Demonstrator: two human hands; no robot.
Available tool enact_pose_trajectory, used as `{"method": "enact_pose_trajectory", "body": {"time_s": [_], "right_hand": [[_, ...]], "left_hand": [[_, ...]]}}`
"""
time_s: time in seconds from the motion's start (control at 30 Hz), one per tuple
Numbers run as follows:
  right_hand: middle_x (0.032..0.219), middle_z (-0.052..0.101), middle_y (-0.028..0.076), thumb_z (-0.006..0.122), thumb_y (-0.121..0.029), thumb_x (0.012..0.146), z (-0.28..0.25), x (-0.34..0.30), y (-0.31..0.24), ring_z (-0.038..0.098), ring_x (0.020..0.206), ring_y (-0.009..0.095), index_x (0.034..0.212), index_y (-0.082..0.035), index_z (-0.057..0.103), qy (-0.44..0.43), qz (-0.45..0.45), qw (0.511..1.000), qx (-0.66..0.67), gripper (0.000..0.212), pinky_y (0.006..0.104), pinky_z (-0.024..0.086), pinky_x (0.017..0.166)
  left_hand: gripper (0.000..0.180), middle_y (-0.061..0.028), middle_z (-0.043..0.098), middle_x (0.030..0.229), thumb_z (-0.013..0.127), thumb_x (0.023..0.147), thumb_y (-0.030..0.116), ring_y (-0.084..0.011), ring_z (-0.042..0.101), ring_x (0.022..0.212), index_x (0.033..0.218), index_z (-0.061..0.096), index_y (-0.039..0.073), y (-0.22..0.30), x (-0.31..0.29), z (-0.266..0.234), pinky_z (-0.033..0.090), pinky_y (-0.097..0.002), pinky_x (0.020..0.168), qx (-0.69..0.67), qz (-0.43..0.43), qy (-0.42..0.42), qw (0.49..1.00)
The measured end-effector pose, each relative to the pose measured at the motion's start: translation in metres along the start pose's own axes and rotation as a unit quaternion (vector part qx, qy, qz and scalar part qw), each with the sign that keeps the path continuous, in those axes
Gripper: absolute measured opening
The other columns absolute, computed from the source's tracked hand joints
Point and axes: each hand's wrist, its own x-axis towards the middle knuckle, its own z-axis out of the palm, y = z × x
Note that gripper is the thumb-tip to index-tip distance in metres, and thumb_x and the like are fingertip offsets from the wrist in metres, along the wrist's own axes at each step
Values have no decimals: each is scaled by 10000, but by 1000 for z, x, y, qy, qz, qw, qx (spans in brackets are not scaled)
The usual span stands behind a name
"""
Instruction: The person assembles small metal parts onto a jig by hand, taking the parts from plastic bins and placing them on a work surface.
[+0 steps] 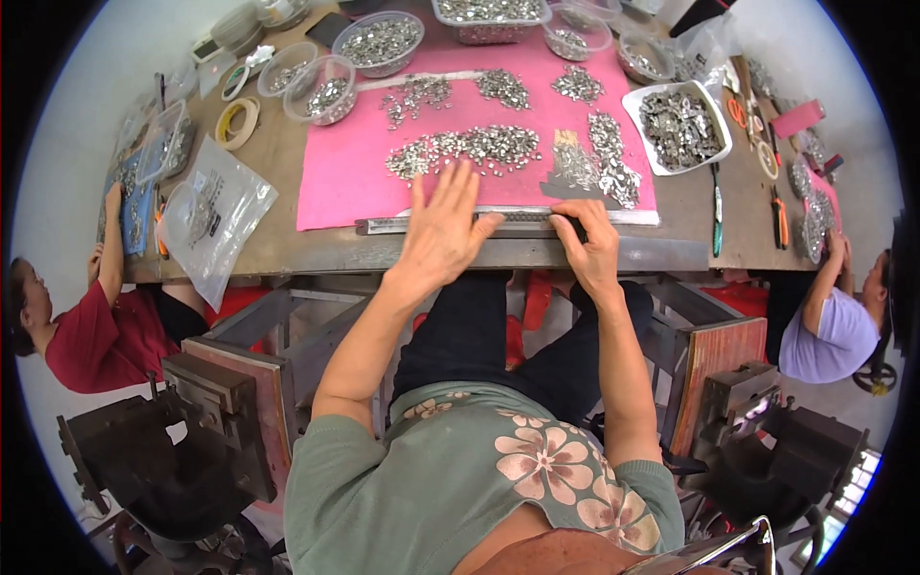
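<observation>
My left hand (443,222) lies palm down with its fingers stretched out. Its fingertips reach the near edge of a heap of small shiny metal pieces (489,146) on a pink mat (335,177). Under its thumb runs a long narrow metal rail (388,226) along the front of the mat, with a dark patterned stretch between my hands. At the rail's right part, my right hand (592,241) is closed, with thumb and fingers bent together. Something dark shows by its fingertips, too small to name. Beside it are a grey plate (580,195) and a heap of elongated metal pieces (613,158).
Clear plastic bowls of metal pieces (379,43) line the back. A white tray (724,134) of metal parts stands right. Left are tape (237,123) and a plastic bag (225,206); right, pliers (781,220). Two people (115,331) work at either side.
</observation>
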Motion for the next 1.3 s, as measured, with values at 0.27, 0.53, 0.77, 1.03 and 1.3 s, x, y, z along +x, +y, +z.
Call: {"method": "enact_pose_trajectory", "body": {"time_s": [0.27, 0.53, 0.77, 1.03, 1.3], "right_hand": [[933, 701, 102, 701, -23, 884, 0, 0, -1, 625, 887, 276, 946, -10, 696, 6, 8, 1000, 12, 63, 366, 490, 821], [937, 702, 90, 694, -16, 896, 1, 7, -2, 634, 867, 243, 961, -15, 702, -9, -15, 999, -30, 65, 338, 490, 807], [904, 625, 70, 711, -36, 851, 42, 56, -17, 591, 890, 264, 942, -62, 693, -78, -150, 982, -81, 96, 385, 424, 812], [880, 583, 74, 725, -105, 848, 81, 75, -12, 581, 887, 269, 943, -87, 719, -96, -151, 972, -151, 97, 408, 426, 801], [873, 635, 99, 710, -120, 851, 80, 88, -17, 627, 883, 286, 897, -59, 699, -140, -124, 967, -173, 77, 417, 441, 804]], "left_hand": [[790, -261, 363, 1582, 408, 1041, 556, -376, 283, 1513, 1483, 398, -98, -11, -1, -7, 98, -618, 1221, 14, -21, 62, 998], [637, -206, 491, 1493, 481, 1037, 487, -351, 413, 1432, 1426, 514, -16, -5, -8, -11, 100, -622, 1209, -58, 50, 19, 997], [109, -11, 672, 902, 729, 894, 204, -209, 605, 899, 973, 725, 129, -37, 5, -25, 333, -451, 968, -83, -41, 211, 973], [94, 18, 648, 851, 763, 858, 193, -191, 578, 880, 946, 752, 162, -53, 17, -13, 311, -453, 962, -7, -32, 195, 980], [108, 6, 614, 823, 770, 836, 181, -209, 572, 898, 936, 741, 152, -50, 21, -14, 316, -509, 990, 48, 25, 201, 978]]}}
